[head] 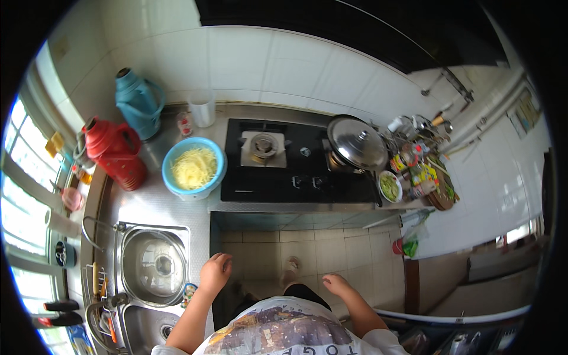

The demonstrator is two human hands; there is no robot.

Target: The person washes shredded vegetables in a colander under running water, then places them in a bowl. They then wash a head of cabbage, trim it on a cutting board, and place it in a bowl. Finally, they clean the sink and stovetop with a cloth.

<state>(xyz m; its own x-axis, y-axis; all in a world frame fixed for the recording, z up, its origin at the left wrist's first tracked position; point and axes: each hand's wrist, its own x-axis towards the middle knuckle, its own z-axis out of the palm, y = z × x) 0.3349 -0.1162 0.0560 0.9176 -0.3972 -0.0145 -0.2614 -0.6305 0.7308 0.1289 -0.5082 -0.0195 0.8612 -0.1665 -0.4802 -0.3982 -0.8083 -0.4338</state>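
Observation:
My left hand [215, 271] hangs over the counter's edge just right of the round sink basin, fingers loosely curled, with nothing seen in it. On the other side, my right hand [336, 284] is over the tiled floor, loosely bent and touching nothing. Ahead on the steel counter, a light blue bowl [167, 175] holds pale yellow shreds [195, 168]. Right of it lies a black gas hob [279, 186]. A lidded pan [358, 142] covers its right burner, its dark handle towards me. By the pan, a white bowl [390, 187] contains green pieces.
A red thermos flask [116, 155], a blue thermos flask [138, 104] and a plastic jug [203, 108] stand at the back left. The sink basin [153, 266] and its faucet are at left. Bottles and a wooden cutting board [442, 199] crowd the counter's right end.

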